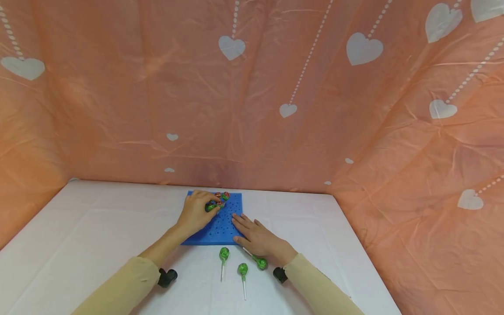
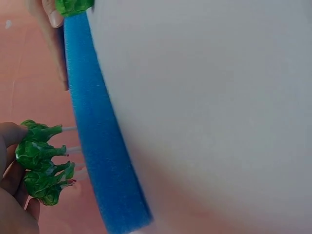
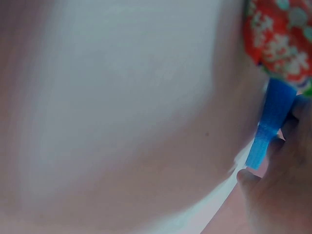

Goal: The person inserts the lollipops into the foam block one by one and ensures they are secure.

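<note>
A blue foam board [image 1: 224, 238] dotted with small holes lies on the table. Several green-and-red wrapped lollipops [image 1: 225, 195] stand in its far left part, their white sticks down in the foam. My left hand [image 1: 197, 213] reaches over the board's left side and pinches a green-wrapped lollipop [image 2: 39, 130] in that cluster; its fingers partly hide the others. On the board's right edge rests my right hand [image 1: 256, 236], fingers straight. One loose lollipop [image 1: 261, 263] lies beside that hand, its stick partly under it. Red wrapping of a lollipop [image 3: 282, 41] shows close up in the right wrist view.
Two more loose lollipops, one [image 1: 224, 253] near the board's front edge and another [image 1: 242, 269] closer to me, lie on the white-covered table [image 1: 118, 218]. An orange curtain [image 1: 252, 144] with white hearts surrounds the table's back and sides.
</note>
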Available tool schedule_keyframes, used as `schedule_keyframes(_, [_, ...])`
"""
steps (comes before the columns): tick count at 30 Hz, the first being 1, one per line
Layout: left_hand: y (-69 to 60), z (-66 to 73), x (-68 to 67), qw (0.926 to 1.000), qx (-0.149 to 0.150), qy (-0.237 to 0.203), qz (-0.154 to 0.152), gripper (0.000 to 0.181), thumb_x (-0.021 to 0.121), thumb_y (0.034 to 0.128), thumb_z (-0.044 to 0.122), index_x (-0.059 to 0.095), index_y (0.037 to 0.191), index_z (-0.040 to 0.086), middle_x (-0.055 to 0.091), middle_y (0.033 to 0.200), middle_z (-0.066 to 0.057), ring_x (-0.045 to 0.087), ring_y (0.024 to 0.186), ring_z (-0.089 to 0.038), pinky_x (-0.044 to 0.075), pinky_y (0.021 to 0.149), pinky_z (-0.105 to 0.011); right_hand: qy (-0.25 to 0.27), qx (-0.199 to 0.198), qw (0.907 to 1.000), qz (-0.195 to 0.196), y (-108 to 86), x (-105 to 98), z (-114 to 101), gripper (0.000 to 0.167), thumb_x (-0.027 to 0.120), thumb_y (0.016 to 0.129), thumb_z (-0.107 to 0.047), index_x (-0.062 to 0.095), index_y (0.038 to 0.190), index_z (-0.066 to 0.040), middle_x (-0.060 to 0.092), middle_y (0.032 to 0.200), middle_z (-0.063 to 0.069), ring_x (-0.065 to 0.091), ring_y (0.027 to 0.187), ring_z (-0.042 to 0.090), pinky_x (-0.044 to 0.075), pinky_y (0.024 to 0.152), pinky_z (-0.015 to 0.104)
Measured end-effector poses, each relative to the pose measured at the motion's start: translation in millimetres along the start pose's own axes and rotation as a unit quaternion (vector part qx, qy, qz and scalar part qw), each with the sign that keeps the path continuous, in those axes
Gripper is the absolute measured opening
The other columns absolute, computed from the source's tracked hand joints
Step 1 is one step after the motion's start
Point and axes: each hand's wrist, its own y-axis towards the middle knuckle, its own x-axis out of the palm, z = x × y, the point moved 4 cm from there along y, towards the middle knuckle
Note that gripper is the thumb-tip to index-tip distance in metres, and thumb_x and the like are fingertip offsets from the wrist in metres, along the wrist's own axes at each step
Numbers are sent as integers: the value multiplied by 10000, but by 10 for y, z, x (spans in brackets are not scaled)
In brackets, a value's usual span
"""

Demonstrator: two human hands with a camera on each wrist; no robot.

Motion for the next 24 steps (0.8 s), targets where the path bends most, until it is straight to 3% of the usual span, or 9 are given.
schedule_keyframes(24, [23,-36,-2,9994,243,229,120,221,865,855,151,785,1047,77,748,1154,-131,605,1129,-362,460,898,-529,-16,35,10000,30,35,-23,-15,642,378,1129,-435,201,1666,-132,128,1744,5,107,1603,230,207,1266,536])
